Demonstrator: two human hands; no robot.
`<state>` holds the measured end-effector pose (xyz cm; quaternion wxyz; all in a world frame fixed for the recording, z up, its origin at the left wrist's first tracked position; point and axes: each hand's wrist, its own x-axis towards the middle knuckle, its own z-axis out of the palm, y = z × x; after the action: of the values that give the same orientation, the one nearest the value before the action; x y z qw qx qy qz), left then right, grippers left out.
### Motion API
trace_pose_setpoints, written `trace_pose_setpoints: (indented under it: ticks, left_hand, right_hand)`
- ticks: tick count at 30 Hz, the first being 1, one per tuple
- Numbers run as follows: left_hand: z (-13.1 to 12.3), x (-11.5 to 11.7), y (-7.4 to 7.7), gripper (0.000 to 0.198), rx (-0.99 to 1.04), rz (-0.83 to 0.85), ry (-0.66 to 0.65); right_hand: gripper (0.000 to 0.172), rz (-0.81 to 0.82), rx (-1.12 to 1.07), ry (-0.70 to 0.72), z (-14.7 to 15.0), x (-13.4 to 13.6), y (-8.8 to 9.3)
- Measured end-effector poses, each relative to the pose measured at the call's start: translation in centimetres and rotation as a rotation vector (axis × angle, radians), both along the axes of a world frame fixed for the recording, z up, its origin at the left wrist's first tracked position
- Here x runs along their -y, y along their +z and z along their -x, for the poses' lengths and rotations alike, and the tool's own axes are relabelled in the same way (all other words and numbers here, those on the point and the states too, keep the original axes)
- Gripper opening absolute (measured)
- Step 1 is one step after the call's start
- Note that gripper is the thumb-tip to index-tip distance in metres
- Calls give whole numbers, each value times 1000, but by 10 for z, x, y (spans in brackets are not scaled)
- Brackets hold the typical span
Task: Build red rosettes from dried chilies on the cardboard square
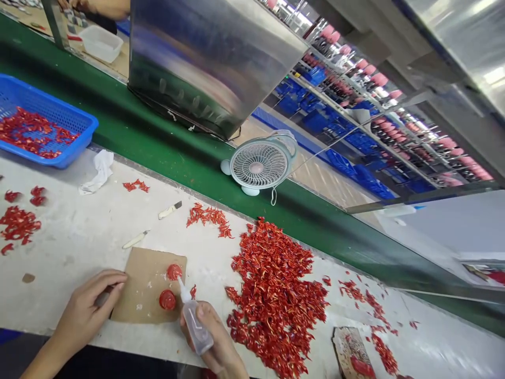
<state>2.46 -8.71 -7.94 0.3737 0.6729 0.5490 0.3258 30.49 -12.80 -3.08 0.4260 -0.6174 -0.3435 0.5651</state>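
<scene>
My right hand (211, 334) is wrapped round a clear squeeze bottle (196, 323) with a white nozzle. The nozzle tip is at the upper of two round red pieces (174, 271) on a brown cardboard square (148, 284). Below it sits the other round red piece (167, 299). My left hand (92, 302) rests at the cardboard's left edge, its thumb and forefinger curved toward each other; what they hold, if anything, is too small to make out. Just right of the cardboard lies a small red piece (193, 291).
A large heap of red pieces (276, 295) lies on the right. Two small knives (170, 210) are above the cardboard. A fan (258, 164) stands on the green strip (177, 152). At left are a blue basket (84, 134) and a white cloth (100, 168). Another person's arm (112, 8) shows top left.
</scene>
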Motion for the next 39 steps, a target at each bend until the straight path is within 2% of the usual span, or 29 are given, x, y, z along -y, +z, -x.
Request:
trace_pose_setpoints:
  ticks: [3, 6, 17, 24, 35, 39]
  left_hand:
    - [0, 0, 0, 20, 2, -7, -2]
    - [1, 1, 0, 21, 12, -19, -4]
    - [-1, 1, 1, 19, 20, 7, 21]
    - [-3, 0, 2, 18, 11, -26, 14]
    - [-2, 0, 0, 22, 32, -17, 9]
    - [-3, 0, 1, 22, 35, -8, 11]
  right_hand:
    - [49, 239, -377, -18, -2, 6, -7]
    - [47, 310, -499, -71, -5, 8, -12]
    - [38, 330, -621, -66, -12, 7, -17]
    - [34, 347, -625, -37, -16, 8, -20]
    - [44, 432, -522, -66, -17, 7, -17]
    - [42, 432, -510, -50, -18, 8, -18]
